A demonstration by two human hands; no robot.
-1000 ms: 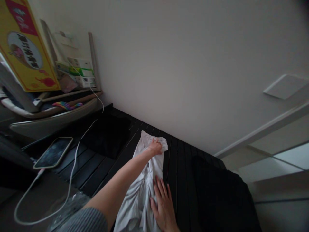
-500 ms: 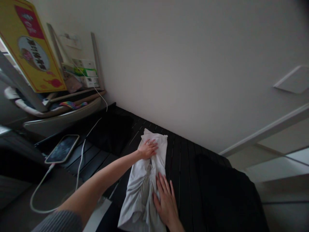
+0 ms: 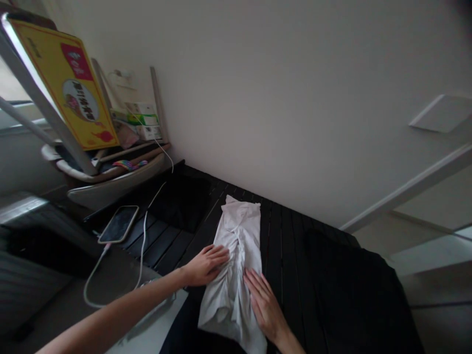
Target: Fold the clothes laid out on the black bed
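Observation:
A white garment, gathered into ruched folds down its middle, lies lengthwise on a black slatted surface. It looks folded into a long narrow shape; its exact kind I cannot tell. My left hand rests on its left edge about halfway down, fingers stretched out flat. On the right edge, slightly lower, my right hand lies with its fingers extended over the cloth. Neither hand grasps the fabric.
Dark folded cloth lies at the left, near a phone with a white cable. More black cloth lies at the right. A chair holding a yellow box stands far left. The white wall borders the back.
My left hand has slid from the garment's far end back toward me, to its left edge. My right hand stays at the right edge. The view has shifted slightly left.

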